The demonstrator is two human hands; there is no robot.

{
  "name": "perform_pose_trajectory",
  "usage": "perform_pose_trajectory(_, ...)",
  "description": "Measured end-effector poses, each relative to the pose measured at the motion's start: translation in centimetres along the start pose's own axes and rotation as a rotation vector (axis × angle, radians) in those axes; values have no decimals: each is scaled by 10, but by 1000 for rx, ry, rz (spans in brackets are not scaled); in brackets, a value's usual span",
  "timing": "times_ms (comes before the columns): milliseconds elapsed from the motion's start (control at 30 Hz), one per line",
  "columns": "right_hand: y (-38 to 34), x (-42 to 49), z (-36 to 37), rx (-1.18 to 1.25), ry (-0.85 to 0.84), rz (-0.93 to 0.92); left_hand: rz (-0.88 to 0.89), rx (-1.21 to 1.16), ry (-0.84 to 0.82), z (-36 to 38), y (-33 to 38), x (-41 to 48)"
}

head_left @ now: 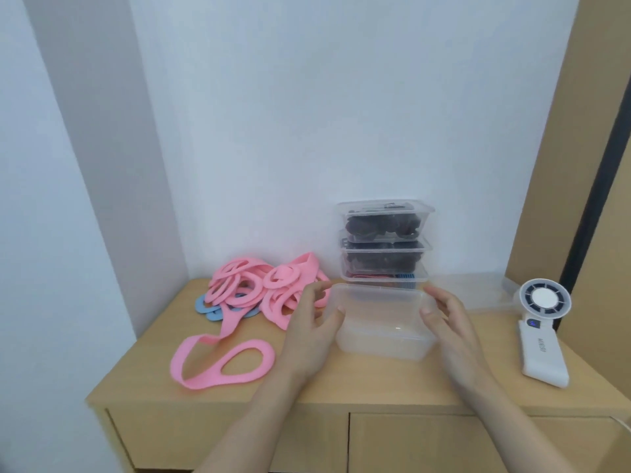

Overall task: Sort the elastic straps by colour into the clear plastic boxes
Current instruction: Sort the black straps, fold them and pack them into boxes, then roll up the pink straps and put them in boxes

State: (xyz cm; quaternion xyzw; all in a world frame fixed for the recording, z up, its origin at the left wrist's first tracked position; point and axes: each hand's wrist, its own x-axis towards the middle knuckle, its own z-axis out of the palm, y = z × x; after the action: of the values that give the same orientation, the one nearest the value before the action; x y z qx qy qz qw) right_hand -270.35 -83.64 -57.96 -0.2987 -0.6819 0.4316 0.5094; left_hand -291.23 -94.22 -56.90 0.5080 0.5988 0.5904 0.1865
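Observation:
An empty clear plastic box sits on the wooden cabinet top in front of me. My left hand grips its left end and my right hand its right end, thumbs on the near rim. To the left lies a tangled pile of pink elastic straps, with one long pink strap trailing toward the front edge. A few blue straps peek out under the pile. Behind the empty box stands a stack of three lidded clear boxes; the top two hold dark straps.
The lowest box of the stack shows red and blue things inside. Clear plastic pieces lie at the back right against the wall. A white hand-held fan rests at the right end of the cabinet. White walls enclose the back and left.

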Motion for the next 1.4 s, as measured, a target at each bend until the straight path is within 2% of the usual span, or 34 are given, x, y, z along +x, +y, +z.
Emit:
perform_pose_trajectory(267,6,5,4,-86,7,-46,-25,47,111,-2,5,-4)
perform_pose_trajectory(367,2,3,5,-65,34,-39,37,91,196,-4,14,-15)
perform_pose_trajectory(500,-3,0,6,-54,68,-47,287,339,288,-31,18,-42)
perform_pose_trajectory(567,-6,-2,7,-70,71,-70,376,504,390,-62,13,-51)
perform_pose_trajectory(600,-8,-3,7,-87,73,-91,372,583,452,-80,11,-55)
perform_pose_trajectory(667,-13,-5,7,-128,77,-132,237,701,547,-113,10,-64)
perform_pose_trajectory(733,-15,-9,7,-171,83,-171,-14,761,521,-138,3,-71)
perform_pose_trajectory(800,-16,-12,7,-227,98,-219,-208,763,389,-152,-3,-75)
perform_pose_trajectory(900,-22,-19,8,-316,122,-294,-309,681,250,-156,-1,-76)
perform_pose_trajectory(1133,-62,-53,27,-310,93,-477,-105,654,377,-168,37,-53)
perform_pose_trajectory(1400,-103,-57,63,-192,-36,-462,63,653,350,-179,110,-21)
